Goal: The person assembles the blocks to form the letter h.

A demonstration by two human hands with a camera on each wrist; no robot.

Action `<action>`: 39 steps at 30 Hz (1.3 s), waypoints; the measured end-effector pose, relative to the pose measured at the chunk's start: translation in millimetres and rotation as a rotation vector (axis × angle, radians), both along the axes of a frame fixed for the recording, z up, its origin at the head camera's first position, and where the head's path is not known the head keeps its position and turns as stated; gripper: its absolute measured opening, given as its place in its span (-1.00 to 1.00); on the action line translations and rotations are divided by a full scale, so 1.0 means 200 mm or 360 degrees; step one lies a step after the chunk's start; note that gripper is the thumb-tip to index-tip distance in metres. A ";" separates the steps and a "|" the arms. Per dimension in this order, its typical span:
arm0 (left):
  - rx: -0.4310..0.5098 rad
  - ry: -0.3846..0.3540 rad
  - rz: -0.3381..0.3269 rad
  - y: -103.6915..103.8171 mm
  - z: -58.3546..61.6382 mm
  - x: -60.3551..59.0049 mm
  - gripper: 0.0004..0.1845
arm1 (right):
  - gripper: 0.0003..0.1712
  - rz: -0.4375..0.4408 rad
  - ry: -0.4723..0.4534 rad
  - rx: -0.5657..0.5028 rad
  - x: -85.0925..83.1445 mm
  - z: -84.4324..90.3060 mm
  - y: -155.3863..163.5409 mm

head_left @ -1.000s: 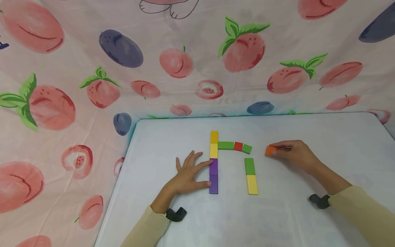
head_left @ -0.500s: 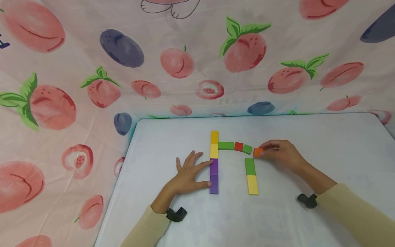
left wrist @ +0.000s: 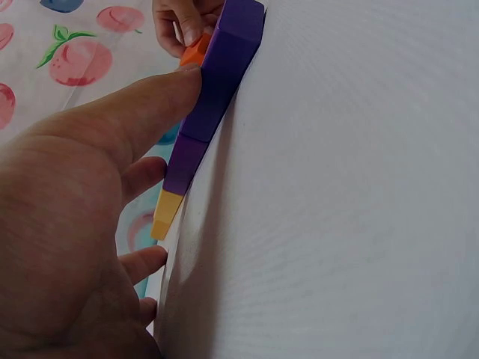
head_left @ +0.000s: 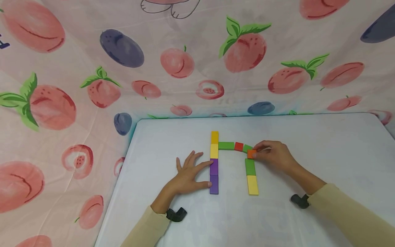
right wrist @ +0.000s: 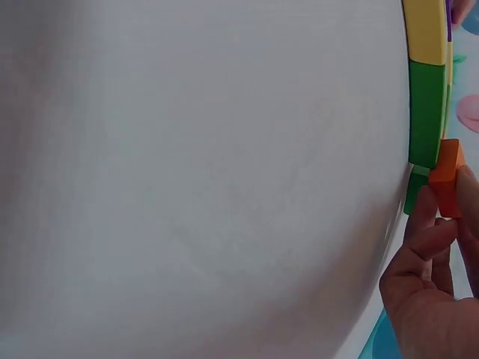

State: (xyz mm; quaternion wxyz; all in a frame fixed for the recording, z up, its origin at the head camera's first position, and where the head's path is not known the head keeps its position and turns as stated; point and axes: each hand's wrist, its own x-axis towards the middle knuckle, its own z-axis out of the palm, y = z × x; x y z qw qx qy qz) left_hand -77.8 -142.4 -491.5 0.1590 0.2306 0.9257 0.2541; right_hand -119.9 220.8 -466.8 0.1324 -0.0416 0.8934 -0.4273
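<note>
My right hand [head_left: 275, 156] pinches a small orange block [head_left: 250, 154] between thumb and fingertips. In the head view, that block sits at the gap between a short green block [head_left: 246, 148] and the top of a longer green block [head_left: 250, 166], partly covering the short one. Whether it touches the table is unclear. My left hand [head_left: 185, 176] lies with fingers spread; its thumb and index fingertips touch two purple blocks [head_left: 214, 184] laid end to end. Beyond them in the same column are two yellow blocks [head_left: 214, 151]. The left wrist view shows the thumb against a purple block [left wrist: 217, 90].
A longer green block [head_left: 226, 146] and a red block [head_left: 239, 146] run rightward from the yellow blocks. A pale yellow block [head_left: 252, 185] lies below the right-hand green one. The white table [head_left: 172, 133] meets a fruit-patterned cloth [head_left: 185, 82] at its back and left.
My right hand has moved left with the orange block, from right of the block row to above the right-hand green block. My left hand has stayed in place.
</note>
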 end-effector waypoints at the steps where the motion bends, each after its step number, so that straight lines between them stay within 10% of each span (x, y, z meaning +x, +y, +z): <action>1: 0.0001 0.0001 0.0002 0.00 0.00 0.00 -0.19 | -0.64 0.0004 0.0006 0.0008 0.00 0.00 0.00; 39: 0.0023 0.0008 -0.0002 0.00 -0.01 0.00 -0.19 | -0.64 0.0183 0.0150 0.0256 0.04 -0.02 -0.03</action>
